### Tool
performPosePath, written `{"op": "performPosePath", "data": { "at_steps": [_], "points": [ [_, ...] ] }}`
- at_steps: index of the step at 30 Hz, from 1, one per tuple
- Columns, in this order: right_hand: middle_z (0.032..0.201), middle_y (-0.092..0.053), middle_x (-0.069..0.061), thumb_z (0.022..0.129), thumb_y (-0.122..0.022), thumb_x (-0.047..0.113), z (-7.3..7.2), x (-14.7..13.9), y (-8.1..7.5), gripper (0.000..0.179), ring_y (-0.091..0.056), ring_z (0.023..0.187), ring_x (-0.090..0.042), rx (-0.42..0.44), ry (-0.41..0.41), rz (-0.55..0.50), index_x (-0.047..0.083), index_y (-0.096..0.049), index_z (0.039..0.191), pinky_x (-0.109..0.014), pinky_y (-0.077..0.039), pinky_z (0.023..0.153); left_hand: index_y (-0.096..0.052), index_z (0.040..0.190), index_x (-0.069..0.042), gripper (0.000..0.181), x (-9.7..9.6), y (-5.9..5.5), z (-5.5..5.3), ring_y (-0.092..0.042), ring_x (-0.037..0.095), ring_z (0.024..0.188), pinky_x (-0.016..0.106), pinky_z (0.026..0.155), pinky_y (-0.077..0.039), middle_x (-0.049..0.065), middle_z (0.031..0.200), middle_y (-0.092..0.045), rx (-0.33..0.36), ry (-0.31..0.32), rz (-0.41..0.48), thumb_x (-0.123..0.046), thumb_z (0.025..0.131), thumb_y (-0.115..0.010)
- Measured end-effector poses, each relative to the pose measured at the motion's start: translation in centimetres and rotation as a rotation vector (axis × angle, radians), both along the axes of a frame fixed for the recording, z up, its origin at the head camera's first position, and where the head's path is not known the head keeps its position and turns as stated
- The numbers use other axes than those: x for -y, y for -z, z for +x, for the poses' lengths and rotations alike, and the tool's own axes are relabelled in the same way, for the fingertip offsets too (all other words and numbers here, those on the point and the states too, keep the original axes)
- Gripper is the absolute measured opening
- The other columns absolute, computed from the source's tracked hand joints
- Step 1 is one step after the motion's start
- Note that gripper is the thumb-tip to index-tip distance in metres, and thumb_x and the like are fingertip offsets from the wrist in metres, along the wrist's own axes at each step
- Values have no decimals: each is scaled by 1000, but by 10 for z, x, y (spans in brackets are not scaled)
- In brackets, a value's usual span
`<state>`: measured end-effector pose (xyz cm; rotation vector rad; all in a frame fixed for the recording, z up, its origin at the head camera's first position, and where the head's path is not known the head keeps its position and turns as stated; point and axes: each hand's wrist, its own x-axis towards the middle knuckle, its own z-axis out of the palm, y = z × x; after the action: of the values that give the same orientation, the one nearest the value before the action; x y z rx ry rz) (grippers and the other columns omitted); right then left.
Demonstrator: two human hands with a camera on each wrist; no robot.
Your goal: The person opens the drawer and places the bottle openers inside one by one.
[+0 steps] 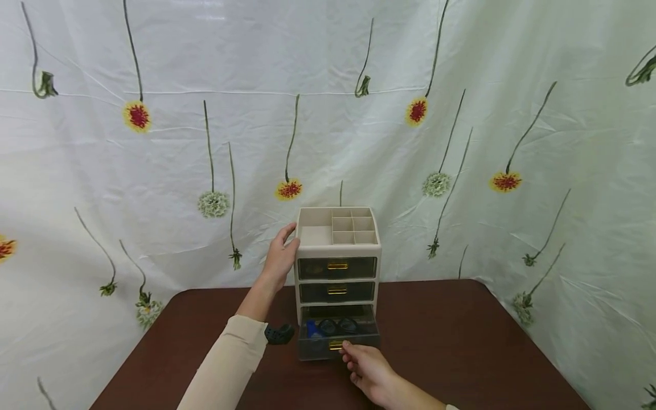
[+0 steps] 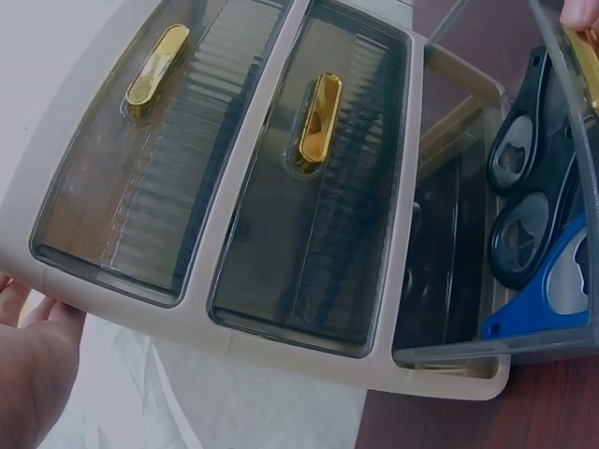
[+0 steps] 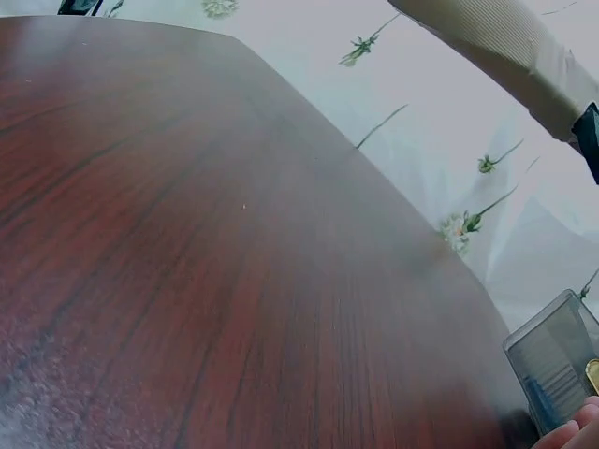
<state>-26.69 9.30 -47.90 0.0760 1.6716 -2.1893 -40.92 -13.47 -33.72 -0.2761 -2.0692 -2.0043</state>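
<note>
A cream desktop drawer organizer (image 1: 338,250) stands on the table, its bottom drawer (image 1: 312,351) pulled out. My left hand (image 1: 280,256) rests against the organizer's upper left side; part of that hand (image 2: 37,360) shows at the edge in the left wrist view. At the front of the bottom drawer my right hand (image 1: 370,369) pinches the gold handle (image 1: 335,345) between thumb and fingers. Inside lie two black items (image 2: 520,238) and a blue item (image 2: 547,290), each with a metal insert, resembling bottle openers. The upper two drawers (image 1: 337,267) are closed.
Divided compartments (image 1: 353,228) form the organizer's top. A dark red-brown wooden table (image 1: 441,341) extends on both sides. Behind it hangs a pale cloth (image 1: 328,57) with a flower print. A dark band (image 1: 279,334) sits at my left wrist.
</note>
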Motion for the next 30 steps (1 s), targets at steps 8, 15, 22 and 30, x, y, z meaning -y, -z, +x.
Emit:
{"op": "performPosePath", "data": {
  "at_steps": [8,15,22,30],
  "points": [
    [83,-59,5,105,-63,28,-6,2,5,22,-48,72,-7,2,22,-7,11,-72,93,-25,-38,69,-37,160,-8,54,-1,0,2,-31,28,148,50,114,-36,8,166,-30,8,-9,-10,-13,107,-48],
    [82,-58,6,105,-63,26,-9,4,2,22,-48,70,-6,-15,29,-9,11,-73,92,-23,-38,68,-37,160,-8,54,0,-1,1,-35,29,146,51,113,-36,9,165,-31,1,-8,-1,-12,107,-48],
    [81,-58,6,105,-63,26,-14,6,3,22,-47,69,-5,-14,41,-16,12,-73,92,-23,-37,68,-36,160,-8,54,0,1,-1,-33,30,148,51,114,-35,10,166,-29,-4,-2,-5,-12,108,-48],
    [80,-58,6,105,-63,25,-23,11,6,22,-47,68,-4,-31,59,-17,11,-73,91,-22,-37,67,-37,160,-8,55,0,1,-1,-29,32,149,52,114,-35,10,166,-30,-1,-3,1,-13,107,-49]
  ]
}}
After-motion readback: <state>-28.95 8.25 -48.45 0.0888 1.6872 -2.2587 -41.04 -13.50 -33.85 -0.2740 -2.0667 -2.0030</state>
